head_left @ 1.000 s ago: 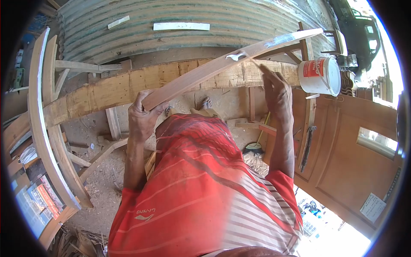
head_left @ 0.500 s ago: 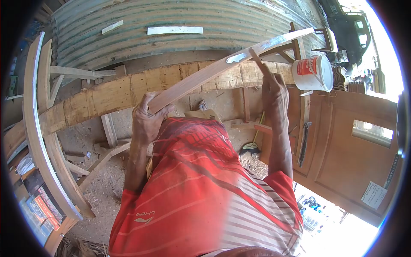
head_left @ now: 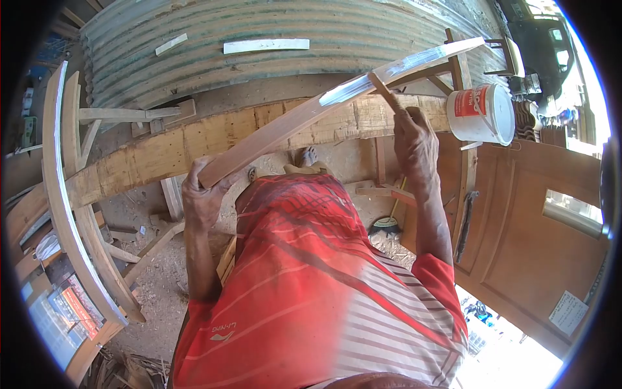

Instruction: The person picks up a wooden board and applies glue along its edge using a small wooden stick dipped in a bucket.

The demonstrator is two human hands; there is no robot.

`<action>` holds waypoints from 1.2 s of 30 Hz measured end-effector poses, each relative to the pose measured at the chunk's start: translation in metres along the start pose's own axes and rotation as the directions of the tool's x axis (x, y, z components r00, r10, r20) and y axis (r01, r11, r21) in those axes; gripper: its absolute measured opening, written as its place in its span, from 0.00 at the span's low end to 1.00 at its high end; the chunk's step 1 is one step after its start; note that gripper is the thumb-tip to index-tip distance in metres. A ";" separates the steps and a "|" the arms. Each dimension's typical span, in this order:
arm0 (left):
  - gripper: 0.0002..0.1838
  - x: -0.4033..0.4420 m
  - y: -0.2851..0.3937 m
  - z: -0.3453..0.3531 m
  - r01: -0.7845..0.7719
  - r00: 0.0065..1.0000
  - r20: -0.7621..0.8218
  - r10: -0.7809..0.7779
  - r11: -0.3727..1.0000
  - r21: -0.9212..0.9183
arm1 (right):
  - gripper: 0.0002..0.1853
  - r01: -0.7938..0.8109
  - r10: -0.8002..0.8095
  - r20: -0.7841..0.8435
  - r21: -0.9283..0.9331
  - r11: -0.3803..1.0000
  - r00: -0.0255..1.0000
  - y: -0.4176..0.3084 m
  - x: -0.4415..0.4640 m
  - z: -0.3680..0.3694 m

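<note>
The left forearm [head_left: 201,259] and right forearm [head_left: 433,223] reach forward, well apart. The left hand [head_left: 199,204] is clasped in a grip (its palm is hidden); the right hand [head_left: 416,146], a little farther forward, is curled tight with its back showing. Part of a foot [head_left: 308,155] shows between them.

Your strip [head_left: 272,137] is bare wood, smooth and matt; white coat [head_left: 421,59] on it looks streaky, slightly glossy. Your stick [head_left: 383,91]: plain matt wood. Bench beam [head_left: 152,152] under your work: rough, scarred wood. Bucket [head_left: 499,117]: smooth plastic. Sheet [head_left: 194,71]: ribbed metal, dull, stained. Your shirt [head_left: 291,318]: cloth.
</note>
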State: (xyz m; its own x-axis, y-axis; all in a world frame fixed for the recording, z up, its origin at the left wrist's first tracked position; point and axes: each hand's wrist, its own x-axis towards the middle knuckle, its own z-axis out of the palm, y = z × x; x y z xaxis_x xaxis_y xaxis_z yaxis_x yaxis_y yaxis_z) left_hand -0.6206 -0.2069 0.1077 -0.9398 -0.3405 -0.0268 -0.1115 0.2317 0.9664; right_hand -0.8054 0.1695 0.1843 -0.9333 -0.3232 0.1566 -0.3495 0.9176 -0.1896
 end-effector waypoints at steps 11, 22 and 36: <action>0.23 -0.004 0.011 0.002 0.120 0.992 -0.044 -0.120 0.993 0.011 | 0.36 0.020 -0.013 -0.097 0.079 0.997 0.995 0.015 0.018 -0.015; 0.26 -0.013 0.005 0.005 0.144 0.988 -0.048 -0.146 0.989 -0.030 | 0.39 0.088 -0.093 0.020 0.179 0.980 0.995 -0.079 -0.047 0.005; 0.26 -0.010 0.002 0.002 -0.038 0.999 -0.027 0.041 0.991 0.127 | 0.29 -0.151 0.151 -0.022 -0.014 0.988 0.988 -0.030 -0.020 0.013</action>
State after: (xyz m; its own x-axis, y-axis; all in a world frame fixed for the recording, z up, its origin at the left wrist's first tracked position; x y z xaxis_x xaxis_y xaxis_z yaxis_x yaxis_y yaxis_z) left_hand -0.6119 -0.2012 0.1092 -0.9344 -0.3555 0.0202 -0.1164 0.3585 0.9262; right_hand -0.7772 0.1453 0.1744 -0.9733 -0.1763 0.1472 -0.2035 0.9590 -0.1971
